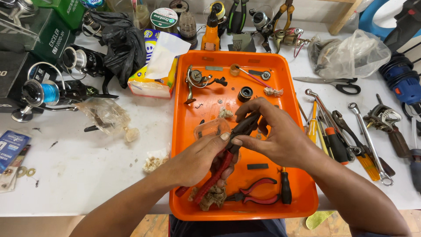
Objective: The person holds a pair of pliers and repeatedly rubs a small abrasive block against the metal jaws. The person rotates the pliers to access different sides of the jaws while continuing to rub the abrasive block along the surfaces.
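Nearest, small red pliers (256, 192) lying in orange tray (184, 131); above them, left hand (197, 160) closed around red-handled pliers (219, 169), right hand (274, 136) pinching dark reel part (245, 125) at the tip; farther back, scissors (333, 82) on white table (87, 166)

Scissors (337, 84), tissue box (153, 79), wrenches (370, 145).
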